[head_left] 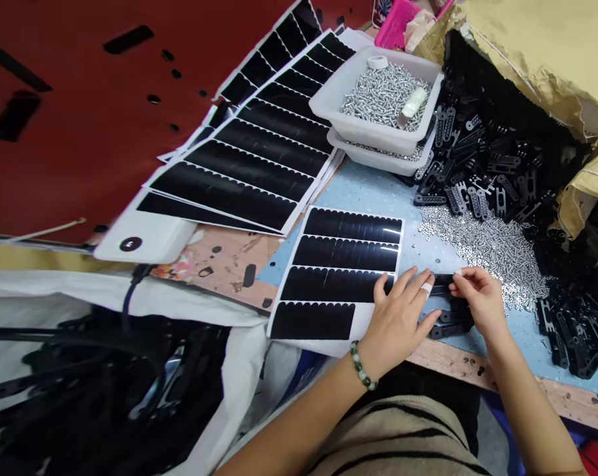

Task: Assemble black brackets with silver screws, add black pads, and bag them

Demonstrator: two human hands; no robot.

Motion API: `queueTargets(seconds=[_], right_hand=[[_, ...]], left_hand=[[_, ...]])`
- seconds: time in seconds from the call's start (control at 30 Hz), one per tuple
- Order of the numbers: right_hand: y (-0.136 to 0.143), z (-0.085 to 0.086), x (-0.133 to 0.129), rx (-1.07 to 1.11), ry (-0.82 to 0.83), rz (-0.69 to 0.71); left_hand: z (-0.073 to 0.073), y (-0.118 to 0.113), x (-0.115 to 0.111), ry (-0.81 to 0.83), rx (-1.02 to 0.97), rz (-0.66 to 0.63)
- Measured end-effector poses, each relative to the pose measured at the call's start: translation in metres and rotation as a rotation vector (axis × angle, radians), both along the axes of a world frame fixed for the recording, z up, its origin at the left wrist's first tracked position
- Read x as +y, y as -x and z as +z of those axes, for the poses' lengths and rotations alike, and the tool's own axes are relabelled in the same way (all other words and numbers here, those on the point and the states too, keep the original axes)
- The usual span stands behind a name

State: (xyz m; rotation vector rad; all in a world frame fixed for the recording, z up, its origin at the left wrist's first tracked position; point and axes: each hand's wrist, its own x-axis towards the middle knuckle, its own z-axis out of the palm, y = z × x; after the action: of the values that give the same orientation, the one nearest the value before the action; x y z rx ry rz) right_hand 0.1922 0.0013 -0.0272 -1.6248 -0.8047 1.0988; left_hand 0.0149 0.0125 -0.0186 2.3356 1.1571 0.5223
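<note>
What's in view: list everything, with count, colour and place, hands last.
sticker sheets: several, black on white, centre
tubs: two, white, stacked
screws: many, silver, upper tub
loose metal hardware: many, silver, heaped right
slotted parts: many, black, mostly right
tape roll: one, white, upper tub
basket: one, pink, top
sacking: yellowish, upper right
white device: one, left
sack: one, white, lower left
bead bracelet: one, green, left wrist
hands: left, right, at the dark parts
</note>
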Motion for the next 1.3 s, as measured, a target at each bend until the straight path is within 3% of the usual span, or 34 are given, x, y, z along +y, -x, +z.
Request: queueTargets(seconds=[0.4, 0.53, 0.7, 0.83, 0.9, 1.0, 1.1, 1.3], right_hand=[[0.003, -0.013, 0.000, -0.331, 0.072, 0.088], [0.004, -0.009, 0.007, -0.686, 0.045, 0.199], [-0.008, 0.008, 0.008, -1.122, 0.044, 0.319], [-0.041, 0.011, -0.024, -1.101, -0.219, 0.276], [-0.052, 0.004, -0.045, -1.084, -0.250, 0.215], [-0.049, -0.010, -0.066, -1.070, -0.220, 0.208], [-0.030, -0.020, -0.072, -1.052, -0.241, 0.237], [-0.003, -0.022, -0.072, -1.166, -0.265, 0.561]], left_hand=[[-0.006, -0.005, -0.005, -0.063, 0.043, 0.001], [-0.007, -0.010, -0.002, -0.065, 0.036, 0.008], [-0.007, -0.012, 0.003, -0.059, 0.016, -0.022], [-0.013, -0.015, 0.002, 0.013, -0.030, -0.105], [-0.018, -0.020, -0.001, 0.039, -0.048, -0.151], [-0.024, -0.031, -0.004, 0.031, -0.056, -0.157], [-0.024, -0.042, -0.005, 0.016, -0.052, -0.138], [-0.026, -0.045, -0.004, -0.011, -0.034, -0.143]])
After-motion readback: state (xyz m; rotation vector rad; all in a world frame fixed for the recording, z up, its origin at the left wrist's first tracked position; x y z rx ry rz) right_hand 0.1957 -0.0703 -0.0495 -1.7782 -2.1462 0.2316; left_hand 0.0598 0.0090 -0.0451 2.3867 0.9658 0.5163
